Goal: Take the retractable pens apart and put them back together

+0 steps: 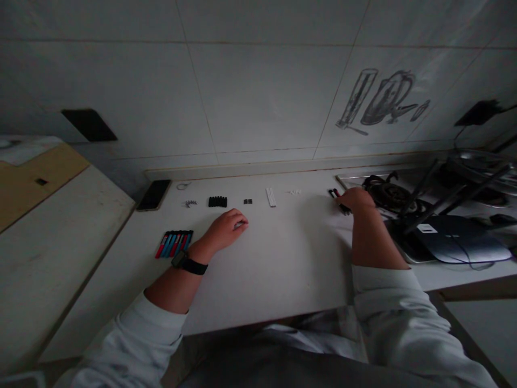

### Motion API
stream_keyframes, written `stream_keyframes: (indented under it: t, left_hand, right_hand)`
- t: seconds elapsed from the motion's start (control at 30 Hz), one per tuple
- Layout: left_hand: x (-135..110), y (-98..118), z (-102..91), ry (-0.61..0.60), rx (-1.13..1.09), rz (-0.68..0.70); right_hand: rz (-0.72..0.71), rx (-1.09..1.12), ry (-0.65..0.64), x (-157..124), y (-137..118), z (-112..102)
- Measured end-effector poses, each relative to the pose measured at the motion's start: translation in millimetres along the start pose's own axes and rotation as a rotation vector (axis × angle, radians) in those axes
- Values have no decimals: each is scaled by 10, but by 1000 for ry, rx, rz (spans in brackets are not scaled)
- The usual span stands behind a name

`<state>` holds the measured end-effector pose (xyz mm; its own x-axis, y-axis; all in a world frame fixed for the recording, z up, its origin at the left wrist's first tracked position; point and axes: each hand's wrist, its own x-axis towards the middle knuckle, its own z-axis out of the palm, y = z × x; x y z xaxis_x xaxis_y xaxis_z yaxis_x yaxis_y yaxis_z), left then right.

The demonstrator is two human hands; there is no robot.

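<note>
My right hand [357, 199] is at the right of the white counter, fingers closed over small dark pen-like pieces [332, 193], one with a red part. Its grip is partly hidden. My left hand [226, 229], with a black watch [189, 262] on the wrist, rests on the counter, fingers curled loosely and nothing visible in them. Beside that wrist lies a row of red and blue pen barrels [173, 244]. Behind it are black caps in a row [217, 201], small black pieces [247, 201], white sticks [270, 197], tiny white pieces [294, 192] and small springs [189, 203].
A phone [154, 195] and a thin ring-like item [183, 186] lie at the back left. To the right stand a gas hob [390, 194] and a dark, flat glossy appliance [464, 240] with a cable. A tiled wall [266, 97] closes off the back.
</note>
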<state>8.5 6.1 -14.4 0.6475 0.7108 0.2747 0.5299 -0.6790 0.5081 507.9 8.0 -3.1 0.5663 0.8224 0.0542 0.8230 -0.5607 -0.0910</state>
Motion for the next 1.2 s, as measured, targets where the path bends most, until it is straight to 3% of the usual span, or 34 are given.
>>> stream_keyframes:
  t: [0.13, 0.83, 1.2]
  left_hand:
    - [-1, 9, -7, -4, 2, 3]
    - [-6, 46, -30, -6, 33, 18]
    - [-3, 37, -22, -11, 31, 26]
  right_hand:
    - [43, -96, -33, -38, -45, 14]
    - [63, -59, -55, -69, -65, -57]
    - [32, -71, -44, -15, -28, 24]
